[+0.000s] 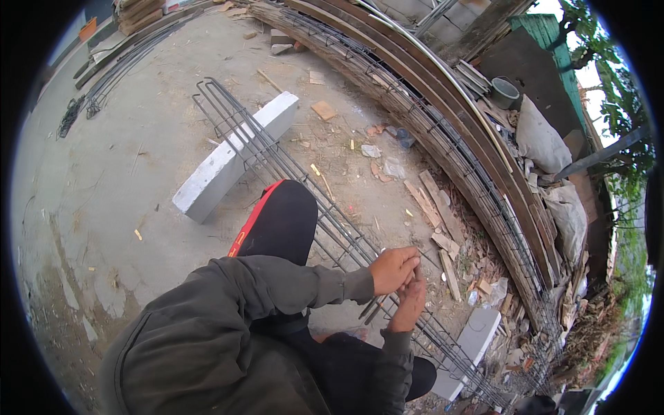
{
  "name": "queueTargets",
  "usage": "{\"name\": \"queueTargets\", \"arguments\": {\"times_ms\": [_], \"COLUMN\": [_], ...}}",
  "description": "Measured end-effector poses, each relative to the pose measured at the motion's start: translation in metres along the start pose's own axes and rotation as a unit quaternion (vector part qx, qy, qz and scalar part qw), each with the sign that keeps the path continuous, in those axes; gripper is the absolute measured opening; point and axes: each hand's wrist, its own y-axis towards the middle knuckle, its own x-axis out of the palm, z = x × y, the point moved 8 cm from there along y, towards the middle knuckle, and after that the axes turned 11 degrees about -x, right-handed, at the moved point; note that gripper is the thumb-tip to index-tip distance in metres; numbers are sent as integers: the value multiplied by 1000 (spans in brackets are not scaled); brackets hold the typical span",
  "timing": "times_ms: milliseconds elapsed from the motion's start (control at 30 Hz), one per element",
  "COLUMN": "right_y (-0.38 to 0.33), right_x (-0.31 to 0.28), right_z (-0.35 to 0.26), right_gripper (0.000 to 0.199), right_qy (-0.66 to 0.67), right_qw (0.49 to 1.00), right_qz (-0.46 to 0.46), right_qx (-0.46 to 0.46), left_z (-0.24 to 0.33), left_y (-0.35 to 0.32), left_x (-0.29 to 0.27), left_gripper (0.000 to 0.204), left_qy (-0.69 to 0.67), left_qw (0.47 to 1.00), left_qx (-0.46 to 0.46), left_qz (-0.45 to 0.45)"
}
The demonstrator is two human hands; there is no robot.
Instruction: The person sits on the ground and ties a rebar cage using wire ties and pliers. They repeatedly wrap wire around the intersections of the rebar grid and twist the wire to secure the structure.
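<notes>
A long reinforcing-bar cage (340,232) of thin steel bars and bent ties runs diagonally from the upper left to the lower right. It lies across a light grey block (207,185) at its far end and another block (477,333) at its near end. Above the cage's right side, my left hand (394,270) is closed, its fingertips meeting those of my right hand (409,304). My right hand is curled too; what the fingers pinch is too small to make out. Two dark, blunt ends (371,311) show beside my right palm, possibly tool handles.
Long timber boards (484,149) and more rebar lie stacked along the right. Wood offcuts (432,200) and rubble litter the concrete beside the cage. White sacks (543,135) and a grey bucket (505,90) stand beyond. Loose rods (124,66) lie at the far left.
</notes>
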Motion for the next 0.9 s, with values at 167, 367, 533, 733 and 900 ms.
{"name": "queueTargets", "arguments": {"times_ms": [167, 367, 533, 733, 900], "right_y": [-32, -8, -52, -99, -41], "right_x": [79, 49, 20, 74, 21], "right_z": [1, 1, 134, 97, -3], "right_gripper": [31, 17, 26, 24, 18], "right_qy": [-96, -279, -209, 12, -327], "right_qw": [981, 946, 924, 884, 922], "right_qz": [-162, -90, -270, -337, -131], "right_qx": [-45, -136, 170, 324, -162], "left_z": [30, 35, -52, -9, 33], "left_y": [7, 24, 43, 58, 34], "left_x": [-64, -81, -75, -120, -184], "left_gripper": [24, 26, 26, 23, 21], "left_qy": [13, -54, -176, -227, -330], "left_qw": [968, 989, 966, 951, 899], "left_qx": [142, 59, -153, -26, 36], "left_qz": [208, 122, 113, 208, 285]}}
